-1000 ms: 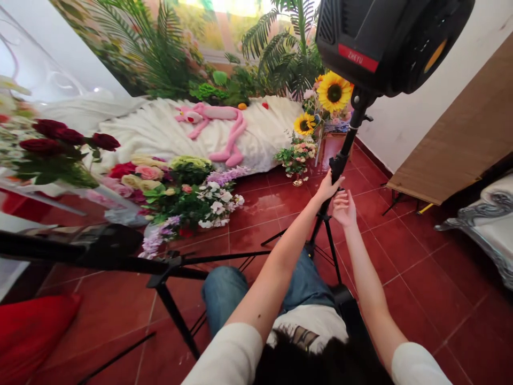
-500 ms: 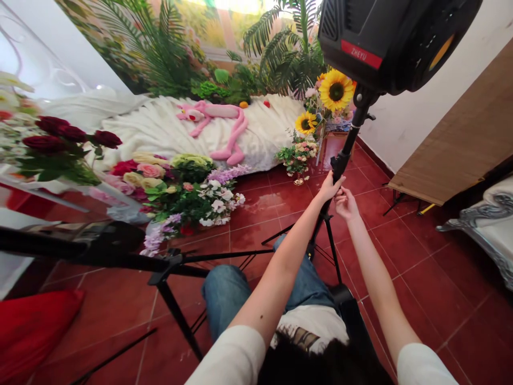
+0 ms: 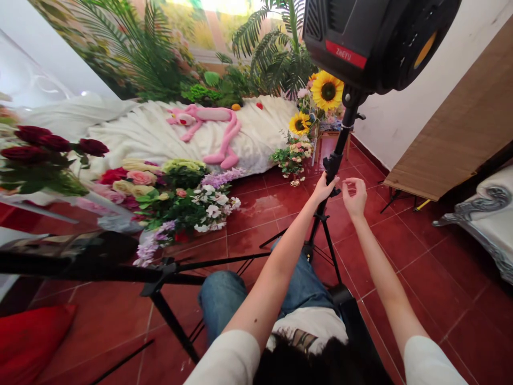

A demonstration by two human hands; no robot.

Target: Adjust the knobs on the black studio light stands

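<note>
A black studio light [image 3: 372,48] with a red label is mounted on top of a black light stand [image 3: 340,140]. My left hand [image 3: 324,190] is wrapped around the stand's pole, just below a clamp collar. Just right of the pole, beside a small knob, my right hand [image 3: 355,197] is raised with loosely curved fingers and a gap between thumb and fingertips. Nothing shows in it, and it stands apart from the pole. The stand's legs spread on the floor in front of my knees.
Another black tripod [image 3: 160,278] crosses the left side. Artificial flowers [image 3: 184,198] stand before a white draped blanket [image 3: 260,128] bearing a pink plush toy [image 3: 218,115]. Sunflowers [image 3: 326,92] are behind the stand. A brown board [image 3: 452,117] and a silver-trimmed sofa [image 3: 489,214] are at right.
My right hand has come off the knob area of the pole, moving a little to the right, and its fingers have loosened. My left hand keeps its hold. The view has shifted slightly.
</note>
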